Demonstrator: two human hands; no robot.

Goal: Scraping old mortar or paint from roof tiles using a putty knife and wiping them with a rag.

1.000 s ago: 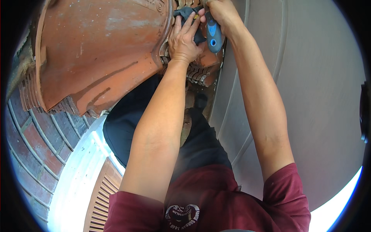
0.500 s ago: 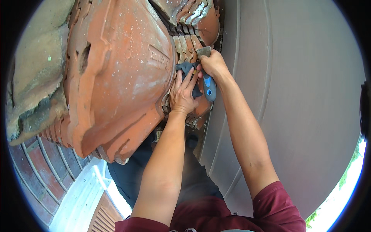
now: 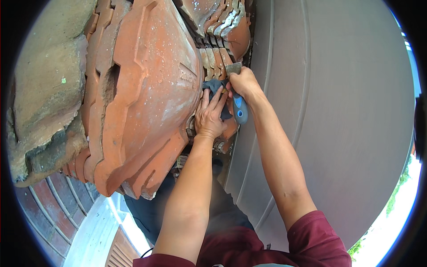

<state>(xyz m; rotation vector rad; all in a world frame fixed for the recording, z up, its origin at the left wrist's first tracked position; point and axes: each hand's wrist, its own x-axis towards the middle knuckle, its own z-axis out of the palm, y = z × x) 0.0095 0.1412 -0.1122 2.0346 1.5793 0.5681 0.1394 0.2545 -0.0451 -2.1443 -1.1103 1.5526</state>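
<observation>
My right hand is closed round a scraper, its grey-and-blue handle pointing down toward me and its flat metal blade showing above the thumb. Close beside it, my left hand has its fingertips on a bunched dark grey cloth. Part of that cloth hangs between the left thumb and forefinger, and the right fingertips meet its edge. A small yellow bit shows between the two hands; I cannot tell what it is. Under the cloth stands a row of orange clay roof tiles on edge.
Large stacked clay tiles rise at the left, with weathered mossy tiles farther left. More tiles stand at the far end. A smooth grey panel borders my right arm. Brickwork shows at the lower left.
The view has shifted, so the tiles at left sit lower and farther right in the picture. Both hands keep almost the same hold on the scraper and the cloth.
</observation>
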